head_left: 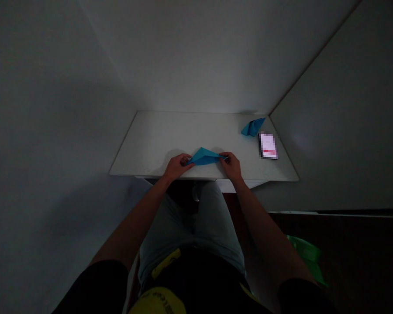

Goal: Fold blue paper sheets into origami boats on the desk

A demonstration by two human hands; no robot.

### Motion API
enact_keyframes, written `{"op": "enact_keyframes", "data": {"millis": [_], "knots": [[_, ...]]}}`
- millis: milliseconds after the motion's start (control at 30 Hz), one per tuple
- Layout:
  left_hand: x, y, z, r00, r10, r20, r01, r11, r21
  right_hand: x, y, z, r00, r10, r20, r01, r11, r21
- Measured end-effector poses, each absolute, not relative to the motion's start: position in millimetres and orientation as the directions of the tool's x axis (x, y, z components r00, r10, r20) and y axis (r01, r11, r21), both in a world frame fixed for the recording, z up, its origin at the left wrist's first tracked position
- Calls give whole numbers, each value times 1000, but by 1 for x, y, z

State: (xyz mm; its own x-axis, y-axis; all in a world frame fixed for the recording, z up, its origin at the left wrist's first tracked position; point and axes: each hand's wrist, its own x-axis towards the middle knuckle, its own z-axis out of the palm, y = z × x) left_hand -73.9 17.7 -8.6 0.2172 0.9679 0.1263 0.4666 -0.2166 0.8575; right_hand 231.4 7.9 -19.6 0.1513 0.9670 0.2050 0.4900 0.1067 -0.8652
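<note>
A blue folded paper boat (203, 157) is held level between my two hands, just over the front part of the white tabletop (170, 131). The fingers of my left hand (177, 166) pinch its left tip. At the opposite tip, my right hand (231, 165) grips the paper between thumb and fingers. Its middle rises to a low peak, and a darker fold shows along the side facing me. The very ends of the paper are partly covered by my fingers.
Near the back right corner stands a second blue folded paper piece (253, 127). A phone with a lit, blurred screen (268, 145) lies in front of it. Walls enclose the table at the back and sides. A green plastic object (306, 253) is on the floor at lower right.
</note>
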Motion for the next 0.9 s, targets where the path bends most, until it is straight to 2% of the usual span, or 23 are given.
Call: {"op": "enact_keyframes", "data": {"millis": [100,300,400,500,567,667,767,900], "knots": [[-74,17,-7,215,969,125,508,-220,833,224,5,-17,135,959,250,503,151,-851],[-74,18,-2,320,931,175,552,-333,765,198,1,-10,46,932,361,517,287,-806],[-74,19,-5,340,924,174,557,-347,755,184,3,-9,-66,928,366,532,343,-774],[-73,19,-9,322,930,175,569,-338,750,178,2,-10,-284,884,370,605,465,-646],[-72,18,-13,209,958,199,604,-286,744,179,-1,-11,-401,847,349,658,531,-534],[-70,17,-14,54,971,231,640,-211,738,187,-7,-14,-455,837,306,723,547,-422],[-70,17,-12,158,958,241,685,-282,672,197,-9,-16,-443,851,283,754,524,-395],[-70,19,-10,327,912,248,731,-410,545,205,-7,-17,-415,870,265,737,493,-463]]}}
